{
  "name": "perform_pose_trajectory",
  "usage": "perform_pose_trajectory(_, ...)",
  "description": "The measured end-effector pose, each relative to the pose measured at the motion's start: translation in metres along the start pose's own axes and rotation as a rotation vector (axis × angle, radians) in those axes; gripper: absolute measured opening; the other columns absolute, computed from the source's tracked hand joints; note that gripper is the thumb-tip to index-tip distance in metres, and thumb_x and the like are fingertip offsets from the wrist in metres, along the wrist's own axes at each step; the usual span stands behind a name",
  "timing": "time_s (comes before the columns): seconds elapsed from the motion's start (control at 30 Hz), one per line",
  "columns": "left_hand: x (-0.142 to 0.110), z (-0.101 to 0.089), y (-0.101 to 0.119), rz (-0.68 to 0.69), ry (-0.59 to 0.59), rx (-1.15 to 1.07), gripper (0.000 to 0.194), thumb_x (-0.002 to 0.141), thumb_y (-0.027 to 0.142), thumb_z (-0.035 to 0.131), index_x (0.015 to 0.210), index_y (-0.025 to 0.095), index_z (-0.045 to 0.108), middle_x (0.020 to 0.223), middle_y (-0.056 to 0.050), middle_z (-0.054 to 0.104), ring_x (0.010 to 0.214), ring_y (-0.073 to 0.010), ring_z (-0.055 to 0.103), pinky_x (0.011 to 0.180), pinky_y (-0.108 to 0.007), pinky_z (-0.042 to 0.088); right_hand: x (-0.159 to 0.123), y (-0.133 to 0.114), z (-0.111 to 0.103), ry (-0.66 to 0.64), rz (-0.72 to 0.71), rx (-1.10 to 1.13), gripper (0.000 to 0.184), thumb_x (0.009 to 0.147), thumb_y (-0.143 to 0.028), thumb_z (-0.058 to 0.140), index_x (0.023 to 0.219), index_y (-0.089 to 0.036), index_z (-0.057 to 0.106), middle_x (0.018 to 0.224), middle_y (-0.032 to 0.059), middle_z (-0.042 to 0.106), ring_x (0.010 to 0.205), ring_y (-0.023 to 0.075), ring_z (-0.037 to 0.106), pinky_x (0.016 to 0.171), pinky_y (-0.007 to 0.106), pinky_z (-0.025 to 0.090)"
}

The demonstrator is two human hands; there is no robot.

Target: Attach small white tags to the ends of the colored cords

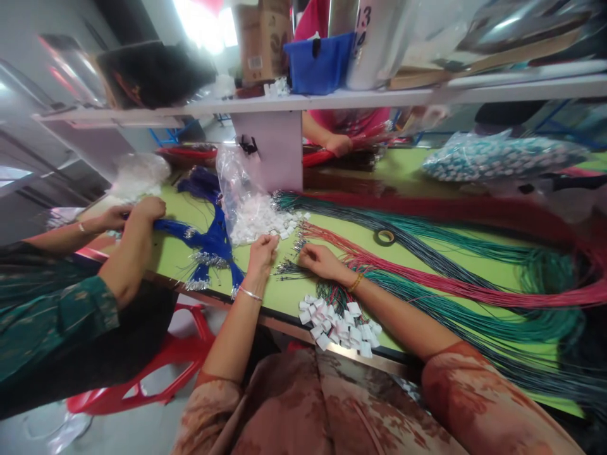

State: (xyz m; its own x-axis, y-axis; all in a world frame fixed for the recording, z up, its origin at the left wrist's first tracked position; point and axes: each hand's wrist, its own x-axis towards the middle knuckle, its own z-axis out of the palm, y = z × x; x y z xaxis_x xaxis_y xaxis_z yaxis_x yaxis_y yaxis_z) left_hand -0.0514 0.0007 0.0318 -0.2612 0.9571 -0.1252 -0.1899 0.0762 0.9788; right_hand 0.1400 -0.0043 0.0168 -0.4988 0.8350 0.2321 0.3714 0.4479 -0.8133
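Note:
My left hand (263,254) is closed in a pinch at the edge of a pile of small white plastic connectors (258,218), which spills from a clear bag (232,174). Whatever its fingertips hold is too small to make out. To its right, my right hand (320,260) has its fingers curled together by the metal-tipped ends of red wires (341,243) and dark wires (289,270). I cannot see what is between those fingers. Below my right wrist, a heap of white connectors (339,325) on wire ends lies at the table's front edge.
Long bundles of green wires (455,313) and grey wires (427,259) run rightward, with a black tape roll (384,237) on them. Blue wires (213,240) lie left, near a co-worker's hands (135,213). A shelf (408,95) crosses above; another person's hand (339,145) shows behind.

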Motion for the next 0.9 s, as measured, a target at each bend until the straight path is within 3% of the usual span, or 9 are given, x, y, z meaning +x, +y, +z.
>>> perform_pose_trajectory(0.13,-0.014,0.0,-0.002,-0.209,-0.158,-0.315,0.016,0.066,0.017,0.073,0.075,0.012,0.061,0.065,0.001,0.054,0.051,-0.0042,0.046,0.047,-0.017,0.038,0.007,-0.006,0.007,0.059,0.007,0.212,0.016,0.081,-0.029,0.051,0.074,-0.016,0.057,0.069,-0.0003,0.057,0.063,0.011,0.047,0.062,0.023,0.037)
perform_pose_trajectory(0.3,-0.025,0.005,-0.01,-0.31,-0.221,-0.374,0.013,0.066,0.012,0.071,0.078,0.01,0.067,0.063,-0.001,0.056,0.051,-0.0052,0.047,0.047,-0.016,0.039,0.003,-0.007,0.009,0.137,0.023,0.173,0.013,0.078,-0.028,0.055,0.074,-0.016,0.057,0.067,-0.001,0.055,0.06,0.0107,0.044,0.058,0.022,0.034)
perform_pose_trajectory(0.63,-0.035,0.017,-0.015,-0.248,-0.224,-0.294,0.023,0.063,0.023,0.078,0.08,0.009,0.071,0.062,-0.001,0.057,0.052,-0.0046,0.046,0.047,-0.016,0.036,-0.006,-0.016,-0.004,0.12,-0.252,-0.305,0.007,0.081,-0.02,0.05,0.076,-0.018,0.054,0.075,0.005,0.056,0.073,0.0167,0.047,0.067,0.027,0.034)
perform_pose_trajectory(0.73,-0.037,0.021,-0.021,-0.203,-0.189,-0.218,0.026,0.063,0.03,0.079,0.076,0.009,0.07,0.061,-0.001,0.057,0.049,-0.0041,0.042,0.043,-0.016,0.031,-0.006,-0.014,-0.003,0.087,-0.267,-0.41,0.01,0.084,-0.02,0.047,0.076,-0.018,0.054,0.076,0.0065,0.055,0.073,0.0179,0.046,0.068,0.029,0.033)
perform_pose_trajectory(0.9,-0.037,0.029,-0.025,-0.171,-0.136,-0.208,0.031,0.064,0.038,0.079,0.072,0.009,0.069,0.057,-0.001,0.055,0.048,-0.0044,0.04,0.043,-0.017,0.029,-0.004,-0.011,-0.001,0.087,-0.246,-0.392,0.011,0.084,-0.02,0.045,0.077,-0.018,0.053,0.076,0.0062,0.055,0.072,0.0175,0.046,0.068,0.028,0.033)
